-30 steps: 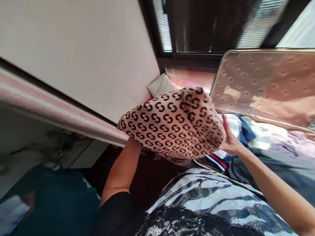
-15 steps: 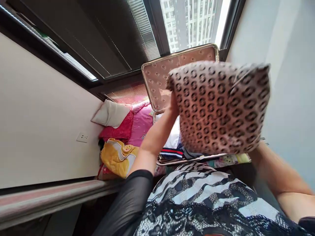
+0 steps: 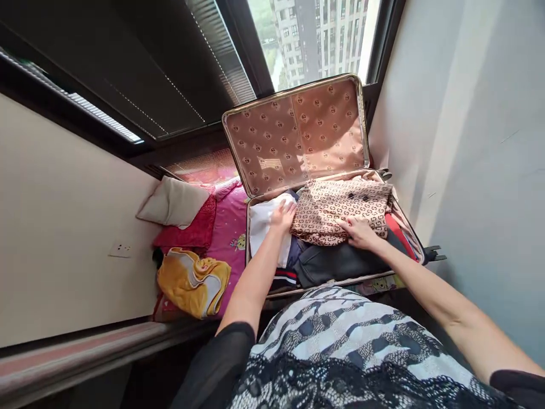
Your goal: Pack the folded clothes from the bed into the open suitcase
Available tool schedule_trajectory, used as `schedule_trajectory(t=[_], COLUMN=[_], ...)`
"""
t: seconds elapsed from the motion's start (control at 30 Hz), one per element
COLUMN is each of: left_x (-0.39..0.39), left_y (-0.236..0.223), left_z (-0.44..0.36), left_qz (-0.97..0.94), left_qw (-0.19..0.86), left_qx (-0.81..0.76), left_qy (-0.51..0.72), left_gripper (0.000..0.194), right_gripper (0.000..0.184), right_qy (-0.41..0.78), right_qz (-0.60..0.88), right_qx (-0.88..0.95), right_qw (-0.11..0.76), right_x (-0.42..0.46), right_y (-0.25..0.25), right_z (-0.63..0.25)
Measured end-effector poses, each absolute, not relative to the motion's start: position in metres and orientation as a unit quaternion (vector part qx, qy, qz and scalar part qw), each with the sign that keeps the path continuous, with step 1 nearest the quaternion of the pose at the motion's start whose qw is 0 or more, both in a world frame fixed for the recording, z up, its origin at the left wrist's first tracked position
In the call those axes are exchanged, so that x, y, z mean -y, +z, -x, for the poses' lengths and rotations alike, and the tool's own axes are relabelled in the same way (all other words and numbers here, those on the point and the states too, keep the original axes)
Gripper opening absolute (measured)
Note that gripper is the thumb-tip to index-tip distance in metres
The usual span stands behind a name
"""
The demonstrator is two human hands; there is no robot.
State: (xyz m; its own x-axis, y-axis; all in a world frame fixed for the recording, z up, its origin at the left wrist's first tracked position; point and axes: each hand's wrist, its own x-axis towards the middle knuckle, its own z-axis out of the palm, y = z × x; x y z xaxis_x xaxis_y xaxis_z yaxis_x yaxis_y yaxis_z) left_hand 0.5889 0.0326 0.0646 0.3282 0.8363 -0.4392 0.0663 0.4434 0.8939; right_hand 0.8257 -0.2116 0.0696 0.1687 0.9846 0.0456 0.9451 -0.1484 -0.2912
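An open suitcase (image 3: 327, 279) lies on the bed, its patterned lid (image 3: 296, 133) standing up against the window. A folded beige garment with black ring print (image 3: 340, 207) rests on the clothes inside. My right hand (image 3: 360, 233) lies flat on its near edge, fingers spread. My left hand (image 3: 283, 215) presses flat at the garment's left edge, over a white folded cloth (image 3: 266, 227). Dark clothes (image 3: 336, 262) fill the suitcase's near part.
Left of the suitcase lie a pink sheet (image 3: 232, 227), a red cloth (image 3: 191, 230), a white pillow (image 3: 172, 201) and a yellow towel (image 3: 191, 281). A wall with a socket (image 3: 121, 249) stands on the left, a pale wall close on the right.
The ring-print garment, held up in the air in both hands before, now lies in the suitcase. Both hands came down and rest flat on it.
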Motion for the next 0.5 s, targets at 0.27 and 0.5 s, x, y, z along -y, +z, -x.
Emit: schedule_trajectory(t=[0.27, 0.5], left_x=[-0.015, -0.009], left_y=[0.067, 0.055], left_z=[-0.567, -0.615], left_qz=[-0.844, -0.962], left_qw=[0.366, 0.102], left_qx=[-0.364, -0.171], left_qy=[0.142, -0.185], left_gripper=[0.073, 0.121], right_gripper=[0.081, 0.095], right_qy=[0.089, 0.118], right_qz=[0.731, 0.79], right_qx=[0.672, 0.602], right_qw=[0.084, -0.026], right_x=[0.215, 0.21], right_y=[0.034, 0.02], right_z=[-0.855, -0.891])
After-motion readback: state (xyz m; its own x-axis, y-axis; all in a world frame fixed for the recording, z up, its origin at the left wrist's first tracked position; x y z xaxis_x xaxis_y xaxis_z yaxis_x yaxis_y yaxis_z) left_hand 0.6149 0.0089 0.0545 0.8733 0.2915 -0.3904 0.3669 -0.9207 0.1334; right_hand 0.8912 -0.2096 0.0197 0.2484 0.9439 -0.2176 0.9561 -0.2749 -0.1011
